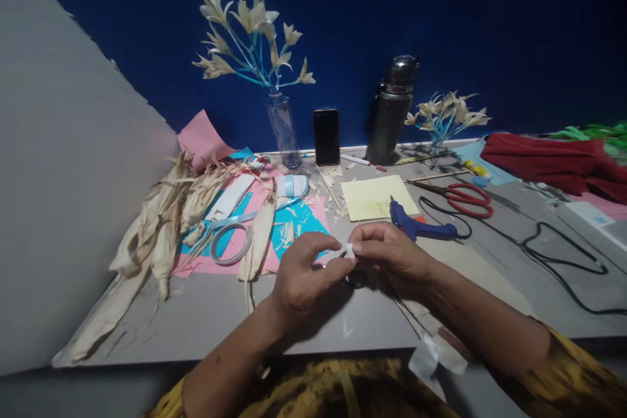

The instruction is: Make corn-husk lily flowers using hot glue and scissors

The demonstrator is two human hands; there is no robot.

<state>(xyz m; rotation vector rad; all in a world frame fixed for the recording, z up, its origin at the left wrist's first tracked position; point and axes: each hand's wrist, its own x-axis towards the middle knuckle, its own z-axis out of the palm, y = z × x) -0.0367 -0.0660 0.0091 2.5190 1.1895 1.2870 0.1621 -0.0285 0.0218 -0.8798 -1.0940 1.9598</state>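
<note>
My right hand is closed in a pinch on a small white piece, perhaps paper or tape. From the other side my left hand meets it, thumb and fingers curled in against the piece's lower edge. Just below my fingertips lies a dark round object, partly hidden, possibly a scissor handle. A blue glue gun rests beyond my right hand, near a yellow sheet. Left of my left hand are a roll of tape and a dried corn husk strip.
Dried husks are heaped at left. Along the back stand a bottle with husk flowers, a phone and a flask. Red-handled scissors, a black cord and red cloth lie at right.
</note>
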